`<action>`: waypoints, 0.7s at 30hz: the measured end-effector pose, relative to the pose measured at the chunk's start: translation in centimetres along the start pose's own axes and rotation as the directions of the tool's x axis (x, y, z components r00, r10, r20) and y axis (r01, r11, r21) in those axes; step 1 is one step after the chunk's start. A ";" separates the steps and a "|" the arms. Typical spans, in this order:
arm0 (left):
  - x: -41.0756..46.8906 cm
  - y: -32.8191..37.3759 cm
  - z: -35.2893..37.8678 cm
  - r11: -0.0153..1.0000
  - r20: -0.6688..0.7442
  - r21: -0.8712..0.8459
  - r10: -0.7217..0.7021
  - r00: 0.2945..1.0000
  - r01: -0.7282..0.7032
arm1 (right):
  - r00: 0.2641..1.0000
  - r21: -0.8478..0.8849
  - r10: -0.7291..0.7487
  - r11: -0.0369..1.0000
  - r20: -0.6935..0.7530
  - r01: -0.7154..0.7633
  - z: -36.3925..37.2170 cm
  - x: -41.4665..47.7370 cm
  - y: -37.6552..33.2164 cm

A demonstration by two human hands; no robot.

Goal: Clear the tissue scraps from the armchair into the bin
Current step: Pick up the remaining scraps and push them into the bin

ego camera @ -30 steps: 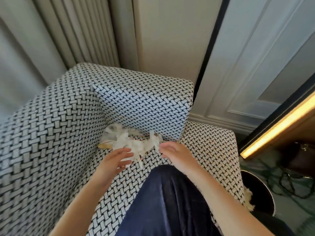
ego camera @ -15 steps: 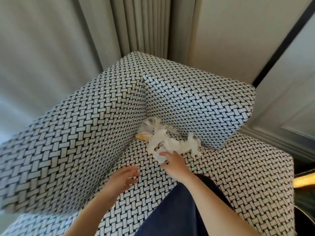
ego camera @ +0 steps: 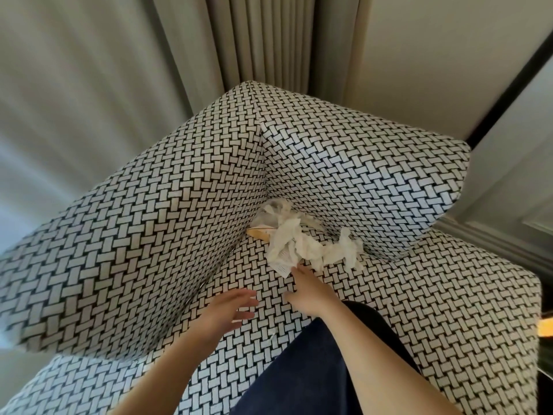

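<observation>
A heap of crumpled white tissue scraps [ego camera: 311, 250] lies in the back corner of the black-and-white woven armchair [ego camera: 425, 313]. A small printed paper scrap [ego camera: 282, 267] sticks out of its near edge. My right hand [ego camera: 308, 290] reaches to that edge, fingers extended, fingertips touching the printed scrap. Left of it and short of the heap, my left hand [ego camera: 230, 310] hovers over the seat with fingers spread and holds nothing. One tiny white scrap [ego camera: 271, 333] lies on the seat near my knee. The bin is out of view.
A clear plastic wrapper [ego camera: 273, 212] and a tan strip [ego camera: 259, 233] sit in the corner behind the tissues. My dark blue trouser leg [ego camera: 302, 378] rests on the seat. Curtains [ego camera: 263, 40] hang behind the chair; a panelled wall [ego camera: 508, 190] is at right.
The view has swung left, so the bin at the lower right is gone from sight. My left hand has drawn back from the heap. My right hand has shifted to the heap's near edge.
</observation>
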State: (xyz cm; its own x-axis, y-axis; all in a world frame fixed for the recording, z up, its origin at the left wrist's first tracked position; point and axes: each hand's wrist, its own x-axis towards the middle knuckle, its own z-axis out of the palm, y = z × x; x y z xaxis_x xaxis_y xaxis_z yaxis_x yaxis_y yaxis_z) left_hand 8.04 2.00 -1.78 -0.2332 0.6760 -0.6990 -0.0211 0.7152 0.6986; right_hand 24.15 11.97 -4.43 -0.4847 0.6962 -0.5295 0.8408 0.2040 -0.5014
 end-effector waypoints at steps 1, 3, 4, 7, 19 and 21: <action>0.2 0.0 0.2 1.000 0.007 -0.004 -0.005 1.000 0.005 | 1.000 0.034 -0.016 0.999 -0.021 0.017 0.0 -0.1 0.0; 0.6 0.3 0.7 1.000 0.009 -0.014 -0.001 1.000 0.001 | 0.996 0.120 -0.029 0.992 -0.086 0.040 0.1 -0.2 0.0; 0.8 0.6 0.9 1.000 0.002 -0.015 0.008 1.000 -0.008 | 0.991 0.185 -0.030 0.981 -0.134 0.055 0.1 -0.2 0.0; 1.8 1.8 1.7 0.997 -0.042 0.040 0.070 0.997 -0.068 | 0.956 0.385 -0.013 0.914 -0.293 0.130 -0.1 -0.8 -0.1; 6.2 6.8 6.1 0.908 0.043 0.358 0.218 0.975 -0.219 | 0.837 0.870 0.333 0.398 -0.434 0.292 -2.1 -3.0 1.0; 6.0 6.9 6.2 0.927 0.005 0.318 0.209 0.978 -0.200 | 0.836 0.900 0.371 0.323 -0.404 0.291 -2.2 -2.9 1.3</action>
State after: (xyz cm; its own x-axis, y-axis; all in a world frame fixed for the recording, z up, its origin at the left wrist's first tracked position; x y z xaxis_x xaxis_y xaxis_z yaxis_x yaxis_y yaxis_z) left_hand 12.53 12.06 -2.10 -0.2279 0.8115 -0.5381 0.3367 0.5842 0.7385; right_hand 27.17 11.71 -2.06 0.0037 0.9357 -0.3528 -0.0866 -0.3511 -0.9323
